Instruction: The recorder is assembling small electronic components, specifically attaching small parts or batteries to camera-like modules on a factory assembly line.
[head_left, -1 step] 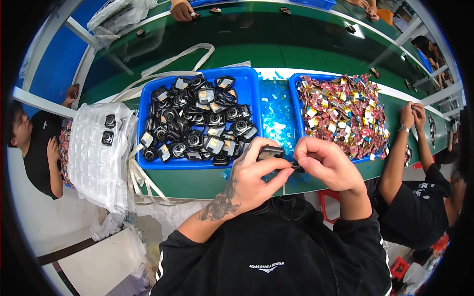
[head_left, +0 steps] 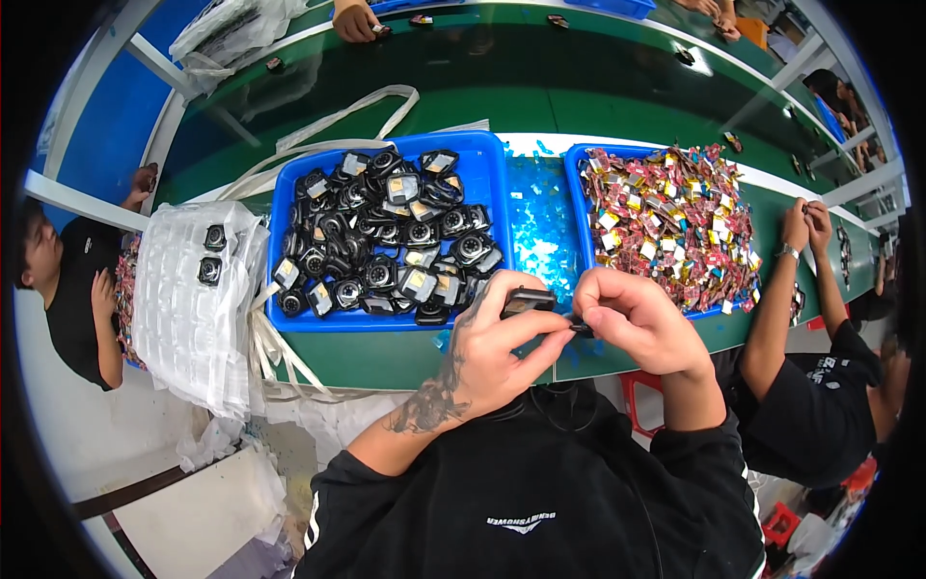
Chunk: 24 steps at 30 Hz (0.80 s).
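The left hand (head_left: pixel 492 352) holds a small black part (head_left: pixel 528 302) in its fingers, just in front of the blue tray (head_left: pixel 289 207) full of black parts. The right hand (head_left: pixel 632 323) pinches the part's end. The green table (head_left: pixel 405 352) lies under the tray.

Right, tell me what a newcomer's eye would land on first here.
Two blue trays on the green table: the left blue tray is heaped with small black camera-like parts, the right blue tray with bright red and yellow packets. In front, at the table's near edge, the left hand and right hand meet over one small black part.
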Each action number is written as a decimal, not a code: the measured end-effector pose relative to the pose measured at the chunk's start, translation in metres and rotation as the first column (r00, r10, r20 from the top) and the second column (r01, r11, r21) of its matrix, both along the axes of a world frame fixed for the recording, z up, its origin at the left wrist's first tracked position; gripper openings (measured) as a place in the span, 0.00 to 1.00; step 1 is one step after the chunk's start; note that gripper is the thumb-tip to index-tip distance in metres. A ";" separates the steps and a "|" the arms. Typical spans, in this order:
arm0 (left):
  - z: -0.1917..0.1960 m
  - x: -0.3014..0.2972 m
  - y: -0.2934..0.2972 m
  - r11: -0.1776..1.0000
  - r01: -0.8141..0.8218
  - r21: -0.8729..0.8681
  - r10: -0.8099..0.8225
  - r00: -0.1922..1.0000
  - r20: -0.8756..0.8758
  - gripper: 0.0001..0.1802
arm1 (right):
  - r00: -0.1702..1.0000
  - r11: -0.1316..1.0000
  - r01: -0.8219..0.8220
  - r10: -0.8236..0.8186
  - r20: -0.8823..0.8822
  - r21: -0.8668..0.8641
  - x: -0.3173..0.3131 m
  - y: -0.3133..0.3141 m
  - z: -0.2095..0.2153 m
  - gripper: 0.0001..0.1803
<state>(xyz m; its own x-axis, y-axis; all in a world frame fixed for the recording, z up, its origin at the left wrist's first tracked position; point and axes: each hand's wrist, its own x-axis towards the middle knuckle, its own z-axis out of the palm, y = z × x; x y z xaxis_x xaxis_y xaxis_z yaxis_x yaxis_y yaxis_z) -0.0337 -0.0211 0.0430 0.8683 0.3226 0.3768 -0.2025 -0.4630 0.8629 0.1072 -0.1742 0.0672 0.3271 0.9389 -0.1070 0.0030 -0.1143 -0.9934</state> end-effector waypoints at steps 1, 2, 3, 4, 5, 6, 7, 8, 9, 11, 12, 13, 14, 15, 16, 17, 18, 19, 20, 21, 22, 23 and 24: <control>-0.001 0.000 -0.001 0.999 -0.012 0.043 0.010 0.999 0.045 0.08 | 1.000 1.000 0.001 -0.001 0.000 0.000 -0.001 0.000 -0.001 0.04; -0.002 -0.001 -0.002 0.996 -0.025 0.086 0.017 0.996 0.090 0.09 | 1.000 1.000 0.004 -0.004 -0.030 0.021 -0.002 0.001 -0.001 0.04; -0.004 -0.001 -0.002 0.991 -0.047 0.126 0.033 0.993 0.114 0.10 | 0.998 0.999 0.008 -0.006 -0.060 0.043 -0.002 0.001 -0.001 0.05; -0.004 -0.001 -0.003 0.991 -0.048 0.126 0.033 0.993 0.114 0.10 | 0.998 0.999 0.008 -0.006 -0.060 0.043 -0.002 0.002 -0.001 0.05; -0.004 -0.002 -0.003 0.984 -0.056 0.169 0.032 0.989 0.145 0.11 | 0.998 0.999 0.000 0.003 -0.070 0.041 -0.003 0.002 0.000 0.05; -0.004 -0.002 -0.003 0.975 -0.066 0.211 0.029 0.984 0.175 0.11 | 0.997 0.999 -0.008 0.011 -0.081 0.039 -0.003 0.002 0.000 0.05; -0.004 -0.002 -0.003 0.975 -0.066 0.211 0.029 0.984 0.175 0.11 | 0.997 0.999 -0.008 0.011 -0.081 0.039 -0.003 0.001 0.000 0.05; -0.003 -0.002 -0.003 0.975 -0.060 0.215 0.019 0.982 0.189 0.11 | 0.999 0.999 -0.001 0.003 -0.042 0.035 -0.004 0.001 0.000 0.05; -0.003 -0.002 -0.003 0.974 -0.055 0.218 0.010 0.979 0.203 0.12 | 1.000 1.000 0.005 -0.005 -0.003 0.030 -0.004 0.001 0.000 0.04; -0.004 -0.001 -0.003 0.974 -0.062 0.218 0.016 0.978 0.207 0.12 | 0.994 0.995 0.092 -0.094 0.048 0.032 -0.006 0.004 0.000 0.04; -0.004 -0.001 -0.004 0.973 -0.072 0.218 0.026 0.977 0.211 0.13 | 0.979 0.984 0.175 -0.179 0.098 0.039 -0.008 0.006 0.000 0.04; -0.006 -0.002 -0.003 0.973 -0.073 0.218 0.026 0.977 0.210 0.13 | 0.979 0.984 0.175 -0.178 0.098 0.039 -0.009 0.008 0.001 0.04; -0.008 -0.004 -0.003 0.979 -0.083 0.188 0.046 0.980 0.193 0.12 | 0.975 0.982 0.189 -0.190 0.119 0.020 -0.011 0.010 0.004 0.04; -0.010 -0.006 -0.002 0.983 -0.095 0.158 0.067 0.982 0.174 0.12 | 0.970 0.979 0.202 -0.201 0.140 0.001 -0.012 0.012 0.005 0.04; -0.012 -0.008 -0.001 0.983 -0.095 0.160 0.067 0.983 0.173 0.12 | 0.970 0.979 0.202 -0.200 0.139 0.002 -0.013 0.016 0.002 0.04; -0.016 -0.010 0.000 0.988 -0.114 0.100 0.097 0.982 0.164 0.12 | 0.819 0.952 0.291 -0.297 0.492 0.091 -0.013 0.022 -0.001 0.05; -0.017 -0.012 0.001 0.990 -0.133 0.040 0.126 0.980 0.152 0.12 | 0.536 0.919 0.337 -0.367 0.760 0.206 -0.012 0.026 -0.004 0.06; -0.017 -0.015 0.002 0.987 -0.157 0.032 0.151 0.978 0.142 0.10 | 0.381 0.896 0.417 -0.323 0.866 0.151 -0.008 0.027 -0.004 0.07; -0.017 -0.018 0.002 0.987 -0.156 0.033 0.150 0.979 0.140 0.10 | 0.363 0.889 0.439 -0.306 0.880 0.128 0.001 0.029 -0.011 0.07; -0.020 -0.021 0.001 0.980 -0.190 -0.066 0.194 0.978 0.074 0.09 | 0.326 0.892 0.417 -0.329 0.886 0.177 0.007 0.034 -0.015 0.06; -0.024 -0.023 0.001 0.959 -0.230 -0.164 0.234 0.972 0.004 0.08 | 0.290 0.893 0.390 -0.350 0.891 0.223 0.010 0.037 -0.018 0.05; -0.028 -0.023 0.004 0.960 -0.215 -0.180 0.220 0.975 0.010 0.07 | 0.291 0.894 0.390 -0.348 0.891 0.222 0.012 0.036 -0.022 0.05; -0.032 -0.023 0.004 0.960 -0.215 -0.181 0.220 0.975 0.009 0.07 | 0.337 0.904 0.363 -0.354 0.872 0.226 0.015 0.033 -0.026 0.04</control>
<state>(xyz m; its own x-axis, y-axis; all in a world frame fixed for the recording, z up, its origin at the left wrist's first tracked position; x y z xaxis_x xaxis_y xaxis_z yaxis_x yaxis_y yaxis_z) -0.0570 -0.0168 0.0109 0.7591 0.5668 0.3200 -0.1399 -0.3380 0.9307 0.1224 -0.1414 0.0412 0.5439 0.7073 0.4516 0.8226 -0.3428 -0.4538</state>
